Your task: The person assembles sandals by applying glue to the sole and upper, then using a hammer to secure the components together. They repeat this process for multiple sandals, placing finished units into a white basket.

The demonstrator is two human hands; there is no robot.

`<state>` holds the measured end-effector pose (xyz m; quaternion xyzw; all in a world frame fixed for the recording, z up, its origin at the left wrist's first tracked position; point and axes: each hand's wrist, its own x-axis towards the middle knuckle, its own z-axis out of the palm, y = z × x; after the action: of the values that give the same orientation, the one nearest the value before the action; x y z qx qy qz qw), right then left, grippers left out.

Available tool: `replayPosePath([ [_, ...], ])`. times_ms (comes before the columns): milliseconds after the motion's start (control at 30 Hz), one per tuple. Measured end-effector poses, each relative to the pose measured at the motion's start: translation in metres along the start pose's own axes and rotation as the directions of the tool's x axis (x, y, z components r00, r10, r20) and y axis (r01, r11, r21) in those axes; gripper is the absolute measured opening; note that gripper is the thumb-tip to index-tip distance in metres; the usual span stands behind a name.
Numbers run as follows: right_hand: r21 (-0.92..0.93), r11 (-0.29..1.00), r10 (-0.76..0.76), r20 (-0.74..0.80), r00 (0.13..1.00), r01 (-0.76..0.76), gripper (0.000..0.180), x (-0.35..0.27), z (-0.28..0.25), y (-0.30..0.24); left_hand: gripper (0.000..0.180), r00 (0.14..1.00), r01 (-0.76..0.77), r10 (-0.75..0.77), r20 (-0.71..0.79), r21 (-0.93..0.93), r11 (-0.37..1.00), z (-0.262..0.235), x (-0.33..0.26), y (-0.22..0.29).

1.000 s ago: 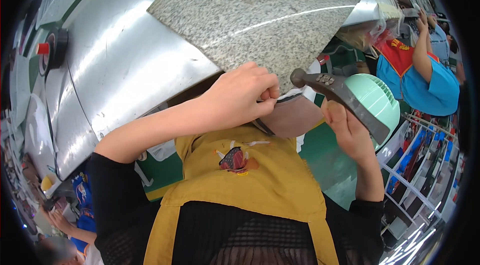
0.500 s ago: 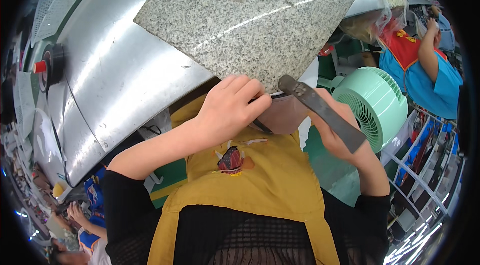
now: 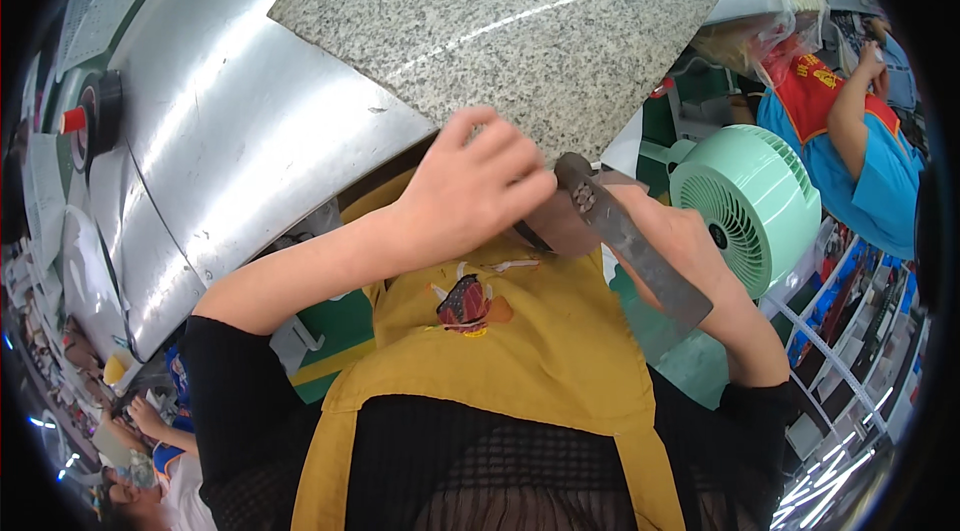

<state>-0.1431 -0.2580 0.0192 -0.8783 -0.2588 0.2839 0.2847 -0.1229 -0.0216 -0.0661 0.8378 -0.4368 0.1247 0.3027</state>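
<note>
My right hand [image 3: 665,231] is closed around a hammer, its dark metal head [image 3: 640,241] lying across the hand with a rounded end and a long flat end; the handle is hidden. Below the stone slab's near corner, a pinkish-brown flexible piece [image 3: 565,221] with a dark band lies between my hands, partly covered by them. My left hand [image 3: 475,181] has curled, slightly blurred fingers over the slab's near corner, beside that piece. Its thumb and whatever it pinches are hidden. The speckled grey stone slab [image 3: 500,41] rests on a metal table.
The shiny metal table [image 3: 230,151] reaches left, with a black reel with a red knob [image 3: 90,121] on it. A mint-green fan [image 3: 745,211] stands right of my right hand. A co-worker in blue and red [image 3: 850,131] is beyond it; another person [image 3: 160,471] is at lower left.
My left hand has risen and shifted slightly, its fingers lifting off the piece's upper edge. The hammer head has tilted a little and moved slightly down with my right hand.
</note>
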Motion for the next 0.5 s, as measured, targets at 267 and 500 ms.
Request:
replayPosePath([
  [267,0.188,0.982,0.052,-0.139,0.989,-0.025,0.035,0.000,-0.002,-0.009,0.027,0.999,-0.032,0.032,-0.006,0.066,0.997,-0.002,-0.011,-0.001],
  [500,0.155,0.987,-0.028,-0.102,0.994,0.044,0.022,0.002,0.002,-0.010,0.027,0.999,-0.032,0.032,0.000,0.036,0.999,-0.003,-0.011,-0.004],
])
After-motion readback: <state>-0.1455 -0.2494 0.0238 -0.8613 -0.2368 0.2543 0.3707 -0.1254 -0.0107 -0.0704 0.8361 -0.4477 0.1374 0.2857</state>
